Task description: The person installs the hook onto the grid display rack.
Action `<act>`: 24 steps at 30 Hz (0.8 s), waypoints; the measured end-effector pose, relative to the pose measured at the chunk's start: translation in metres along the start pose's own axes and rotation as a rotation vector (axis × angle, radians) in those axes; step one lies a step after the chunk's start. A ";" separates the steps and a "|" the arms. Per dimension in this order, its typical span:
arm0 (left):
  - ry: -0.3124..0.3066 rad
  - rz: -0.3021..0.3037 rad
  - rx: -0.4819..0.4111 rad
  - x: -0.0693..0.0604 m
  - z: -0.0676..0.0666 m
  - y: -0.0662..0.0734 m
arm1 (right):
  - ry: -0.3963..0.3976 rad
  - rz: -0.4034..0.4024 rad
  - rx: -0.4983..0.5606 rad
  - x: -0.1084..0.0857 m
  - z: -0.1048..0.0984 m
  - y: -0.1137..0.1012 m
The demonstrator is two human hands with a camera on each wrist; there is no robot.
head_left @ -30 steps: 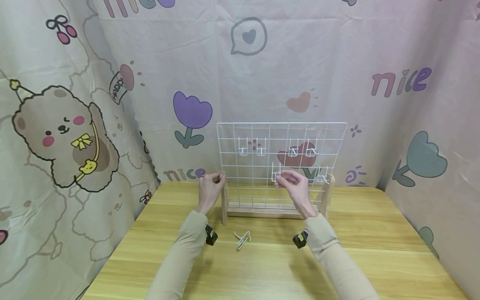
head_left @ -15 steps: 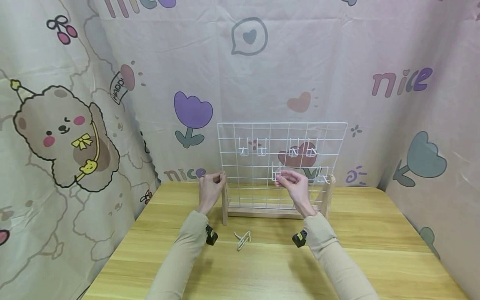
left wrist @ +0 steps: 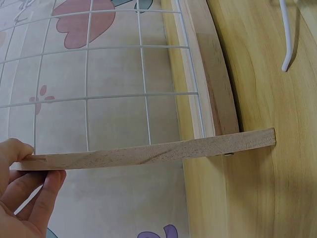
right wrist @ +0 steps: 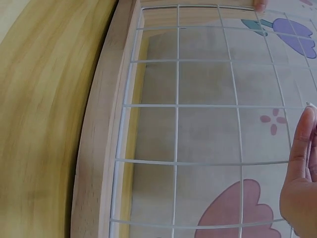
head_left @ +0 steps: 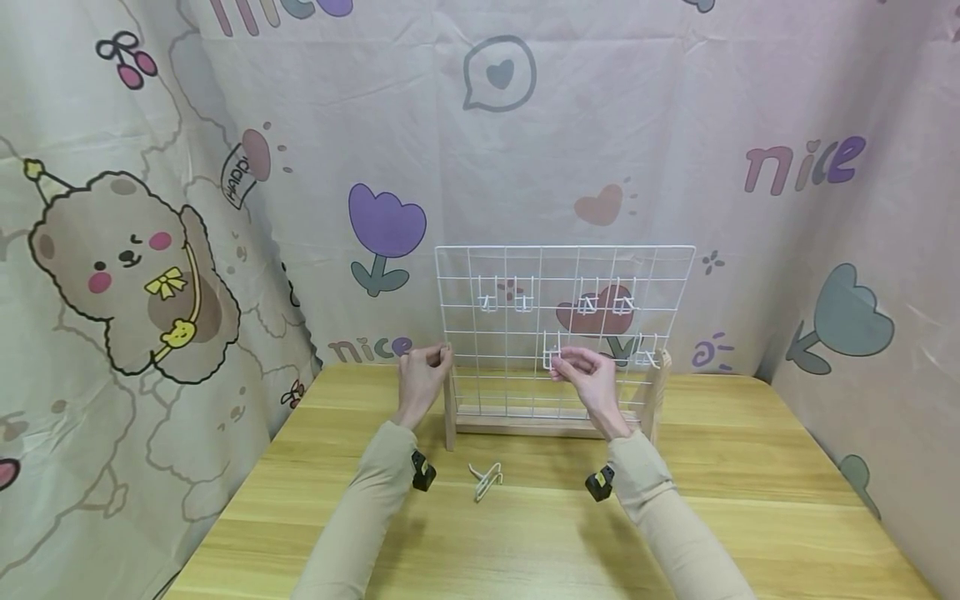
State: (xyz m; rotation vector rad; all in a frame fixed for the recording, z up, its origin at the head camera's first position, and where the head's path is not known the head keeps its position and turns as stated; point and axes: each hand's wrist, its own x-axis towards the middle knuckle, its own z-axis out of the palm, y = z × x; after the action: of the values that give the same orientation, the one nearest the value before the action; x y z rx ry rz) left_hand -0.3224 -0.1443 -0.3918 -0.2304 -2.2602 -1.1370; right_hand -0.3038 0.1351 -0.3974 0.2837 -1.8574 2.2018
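A white wire grid panel [head_left: 562,247] stands upright in a wooden stand on the table. My left hand [head_left: 422,379] pinches the top of the stand's left wooden upright [left wrist: 143,154], thumb on one side and fingers on the other. My right hand [head_left: 594,382] pinches a white wire hook [head_left: 545,357] against the grid, right of its middle. The hook's upper ends are level with a horizontal wire; whether they catch on it cannot be made out. In the right wrist view, the right fingers [right wrist: 300,144] show at the edge and mostly hide the hook.
Several white hooks hang on the grid, such as one at upper left [head_left: 487,302] and one at lower right [head_left: 646,357]. Loose white hooks [head_left: 487,482], seemingly overlapping, lie on the wooden table [head_left: 525,542] in front of the stand. A printed curtain [head_left: 645,108] hangs behind.
My right hand has lowered slightly along the grid, bringing the pinched hook down with it. The left hand stays on the upright.
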 end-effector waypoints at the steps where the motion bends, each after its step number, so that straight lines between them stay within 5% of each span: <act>1: 0.000 -0.002 -0.001 0.000 0.000 0.000 | 0.003 -0.002 0.002 0.000 0.000 0.000; 24: -0.013 -0.031 -0.012 -0.001 0.000 0.001 | 0.023 0.042 -0.013 -0.005 -0.003 0.008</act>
State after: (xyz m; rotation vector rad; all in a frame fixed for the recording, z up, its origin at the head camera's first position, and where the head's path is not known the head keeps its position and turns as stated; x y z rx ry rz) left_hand -0.3213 -0.1439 -0.3919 -0.2080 -2.2760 -1.1687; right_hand -0.3020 0.1362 -0.4068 0.2180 -1.8817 2.2098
